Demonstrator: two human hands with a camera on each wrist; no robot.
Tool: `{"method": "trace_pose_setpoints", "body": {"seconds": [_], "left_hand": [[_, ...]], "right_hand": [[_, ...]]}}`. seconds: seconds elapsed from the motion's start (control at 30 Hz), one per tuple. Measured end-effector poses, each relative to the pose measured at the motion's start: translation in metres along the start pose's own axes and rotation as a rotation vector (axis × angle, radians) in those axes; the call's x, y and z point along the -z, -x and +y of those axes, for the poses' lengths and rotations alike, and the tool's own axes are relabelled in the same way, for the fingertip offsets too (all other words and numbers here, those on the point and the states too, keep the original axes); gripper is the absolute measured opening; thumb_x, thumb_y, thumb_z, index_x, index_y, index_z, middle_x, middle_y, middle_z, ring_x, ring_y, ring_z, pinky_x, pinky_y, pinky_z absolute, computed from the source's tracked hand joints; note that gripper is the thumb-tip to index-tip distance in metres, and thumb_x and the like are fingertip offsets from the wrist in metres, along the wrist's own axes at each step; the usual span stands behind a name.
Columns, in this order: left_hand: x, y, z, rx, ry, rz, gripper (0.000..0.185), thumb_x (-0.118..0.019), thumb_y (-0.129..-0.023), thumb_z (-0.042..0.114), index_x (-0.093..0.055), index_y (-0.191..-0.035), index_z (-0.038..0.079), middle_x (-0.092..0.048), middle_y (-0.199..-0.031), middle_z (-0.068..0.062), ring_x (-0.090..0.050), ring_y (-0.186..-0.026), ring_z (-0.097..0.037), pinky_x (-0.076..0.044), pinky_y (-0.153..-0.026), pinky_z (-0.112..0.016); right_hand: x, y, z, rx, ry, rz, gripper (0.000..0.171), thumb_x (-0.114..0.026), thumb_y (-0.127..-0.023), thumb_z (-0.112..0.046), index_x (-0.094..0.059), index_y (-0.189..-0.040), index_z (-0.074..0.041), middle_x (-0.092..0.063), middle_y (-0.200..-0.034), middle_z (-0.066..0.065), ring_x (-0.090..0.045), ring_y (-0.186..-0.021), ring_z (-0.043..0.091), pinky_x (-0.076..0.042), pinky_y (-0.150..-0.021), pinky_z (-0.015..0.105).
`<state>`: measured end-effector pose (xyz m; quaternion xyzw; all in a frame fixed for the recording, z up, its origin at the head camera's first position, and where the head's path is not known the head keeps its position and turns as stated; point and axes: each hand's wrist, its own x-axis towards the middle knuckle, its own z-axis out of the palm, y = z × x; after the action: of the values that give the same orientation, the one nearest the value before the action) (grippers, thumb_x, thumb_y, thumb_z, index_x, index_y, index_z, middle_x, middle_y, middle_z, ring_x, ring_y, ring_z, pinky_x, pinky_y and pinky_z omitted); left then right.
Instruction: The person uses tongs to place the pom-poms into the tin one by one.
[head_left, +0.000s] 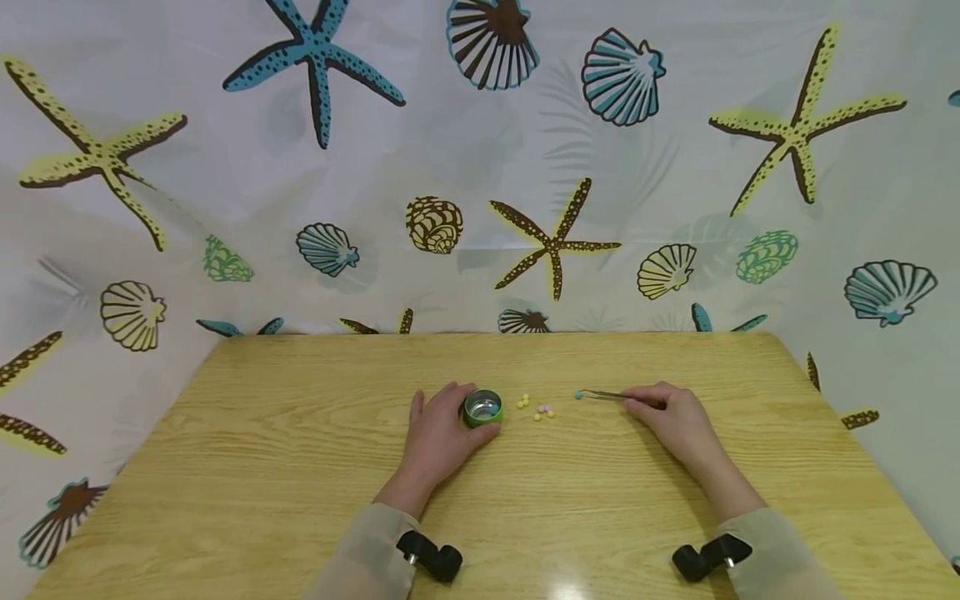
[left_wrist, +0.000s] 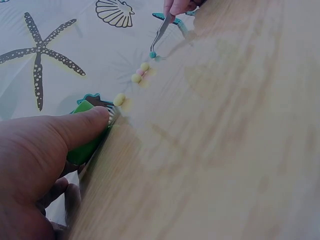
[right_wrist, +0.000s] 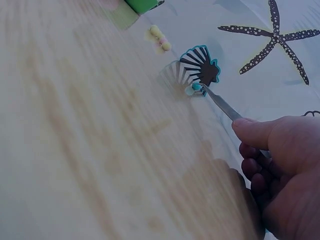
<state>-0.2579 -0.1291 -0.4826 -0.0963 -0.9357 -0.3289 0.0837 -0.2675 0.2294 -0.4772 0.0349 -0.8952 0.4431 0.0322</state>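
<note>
My left hand (head_left: pixel 442 435) curls its thumb and fingers round a small green tin (head_left: pixel 483 408) that stands on the table. Something blue shows inside the tin's shiny metal interior. On the right, my right hand (head_left: pixel 678 421) pinches a pair of metal tweezers (right_wrist: pixel 223 106) between thumb and fingers. The tips of the tweezers are at a small blue bead (right_wrist: pixel 196 87), close over the wood in the right wrist view. Between tin and tweezers lie several yellow beads (head_left: pixel 523 402) and pink beads (head_left: pixel 544 408) in two loose groups.
The wooden table (head_left: pixel 300 467) reaches back to a pale cloth (head_left: pixel 660 183) printed with starfish and shells. This cloth also hangs along both sides. A black camera mount sits on each sleeved wrist.
</note>
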Motion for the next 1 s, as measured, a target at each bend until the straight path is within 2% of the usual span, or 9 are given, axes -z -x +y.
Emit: {"method": "trace_pose_setpoints", "body": {"seconds": [1.0], "left_hand": [[0.0005,0.0002,-0.0003,0.0,-0.001,-0.005,0.068,-0.094,-0.092,0.031,-0.067,-0.146,0.0,-0.068,-0.147,-0.019,-0.049,-0.153,-0.041,-0.009,-0.132,-0.069]], "right_hand": [[-0.0019,0.0007,0.0007,0.008,0.022,0.008,0.028,-0.074,-0.109,-0.02,-0.081,-0.131,-0.004,-0.076,-0.125,0.015,-0.067,-0.124,0.039,-0.053,-0.108,0.057]]}}
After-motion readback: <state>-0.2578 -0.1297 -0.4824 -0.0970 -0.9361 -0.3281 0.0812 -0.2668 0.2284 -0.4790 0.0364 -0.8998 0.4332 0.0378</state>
